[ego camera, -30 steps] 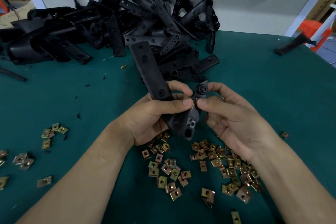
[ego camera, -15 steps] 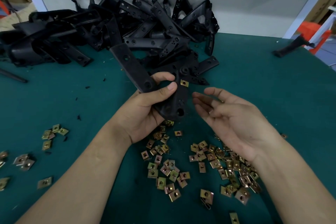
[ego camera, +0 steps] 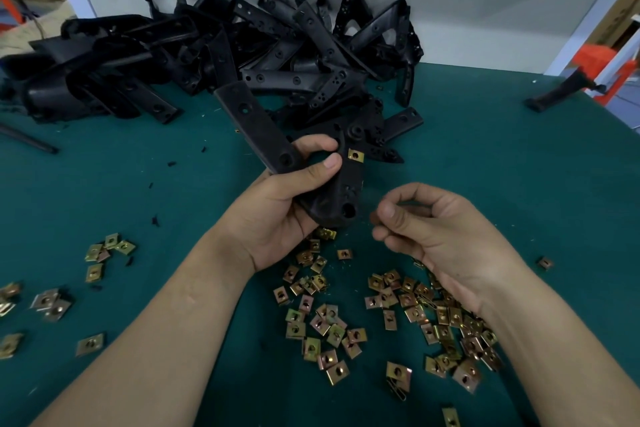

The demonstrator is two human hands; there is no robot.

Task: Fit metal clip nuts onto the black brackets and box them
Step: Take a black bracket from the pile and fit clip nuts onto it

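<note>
Above the middle of the green worktop (ego camera: pixel 502 156), the left hand (ego camera: pixel 277 215) holds a black bracket (ego camera: pixel 263 130) clear of the surface. Its fingers curl round the back of the part and its thumb lies across the front. The bracket is bent: a long flat arm with two round holes slants up and away to the left towards the heap, and a shorter arm rises from the rounded bend at the bottom. A brass-coloured clip nut (ego camera: pixel 355 155) sits on the upper end of the shorter arm, just beside the tip of the left thumb.

The right hand (ego camera: pixel 440 229) hangs just to the right of the bracket, apart from it, with its fingers curled in and its thumb laid against the forefinger. I cannot tell whether it pinches anything.

Under and between the two wrists, loose clip nuts (ego camera: pixel 433 308) lie scattered on the worktop, thickest below the right forearm. A smaller group of nuts (ego camera: pixel 107 248) lies well off to the left, with more at the left edge, and a single nut (ego camera: pixel 544 263) lies alone out to the right.

Behind the hands, a heap of black brackets (ego camera: pixel 242 55) is piled against the grey back wall. One more black part (ego camera: pixel 561 92) lies at the far right corner. Small black flecks dot the worktop left of the hands.
</note>
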